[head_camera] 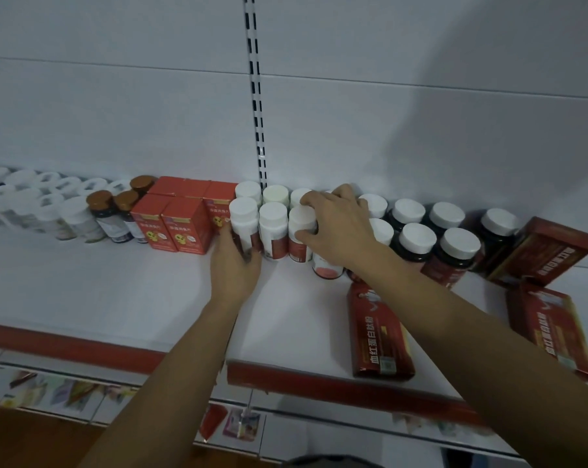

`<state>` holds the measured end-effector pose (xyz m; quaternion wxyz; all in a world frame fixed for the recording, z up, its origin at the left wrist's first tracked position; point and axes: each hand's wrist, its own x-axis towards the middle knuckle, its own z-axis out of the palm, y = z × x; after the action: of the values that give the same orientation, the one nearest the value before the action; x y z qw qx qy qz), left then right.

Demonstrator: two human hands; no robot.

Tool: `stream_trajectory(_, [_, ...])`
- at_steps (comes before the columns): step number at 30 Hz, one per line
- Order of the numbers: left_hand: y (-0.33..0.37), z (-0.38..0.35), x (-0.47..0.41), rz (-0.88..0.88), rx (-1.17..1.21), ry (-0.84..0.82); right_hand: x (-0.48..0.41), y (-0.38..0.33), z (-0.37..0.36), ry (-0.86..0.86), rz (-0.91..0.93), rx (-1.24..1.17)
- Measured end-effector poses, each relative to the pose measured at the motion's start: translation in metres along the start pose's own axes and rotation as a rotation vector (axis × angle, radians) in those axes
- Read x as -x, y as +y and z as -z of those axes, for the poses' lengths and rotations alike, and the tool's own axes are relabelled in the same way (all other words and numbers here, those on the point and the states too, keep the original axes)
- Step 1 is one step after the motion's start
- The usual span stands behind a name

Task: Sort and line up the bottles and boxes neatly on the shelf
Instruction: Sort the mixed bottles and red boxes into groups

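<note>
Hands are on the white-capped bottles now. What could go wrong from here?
The right hand, gripping a white-capped bottle, reaches over a red-labelled bottle standing out of line; pulling back could topple it. The forearm crosses the flat dark red box near the shelf edge and might sweep it off.

Slotted upright rail (257, 96) on white back panel (117, 96); brown floor (32, 444) bottom left

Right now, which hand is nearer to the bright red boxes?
Left. The left hand holds a bottle beside the bright red boxes; the right hand grips bottles farther right.
</note>
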<state>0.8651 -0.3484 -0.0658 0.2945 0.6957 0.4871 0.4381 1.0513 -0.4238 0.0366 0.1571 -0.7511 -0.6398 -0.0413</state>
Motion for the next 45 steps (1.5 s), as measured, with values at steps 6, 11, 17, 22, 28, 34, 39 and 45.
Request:
stream_trajectory(6, [0.002,0.0,-0.001,0.059,0.006,-0.005,0.01,0.004,0.01,0.021,0.061,-0.082])
stream_trajectory(11, [0.002,0.002,0.0,0.058,0.054,-0.012,0.034,0.03,0.032,0.058,0.056,-0.025])
stream_trajectory(17, [0.018,0.008,0.008,-0.072,-0.033,0.18,0.072,0.063,0.05,0.002,0.026,0.106])
stream_trajectory(22, [0.086,0.017,0.038,-0.499,-0.152,-0.019,0.114,0.085,0.058,0.144,0.01,0.071])
stream_trajectory(28, [0.127,-0.012,0.075,-0.926,-0.456,-1.072,0.172,0.114,0.053,0.105,-0.034,0.043])
stream_trajectory(34, [0.151,-0.062,0.094,-1.301,-0.676,-1.069,0.216,0.147,0.053,0.071,-0.182,-0.01])
stream_trajectory(39, [0.171,-0.091,0.103,-1.023,-0.187,-0.993,0.237,0.18,0.068,0.201,-0.387,-0.079])
stream_trajectory(45, [0.199,-0.133,0.129,-0.293,0.387,-1.001,0.238,0.238,0.078,0.372,-0.748,-0.298])
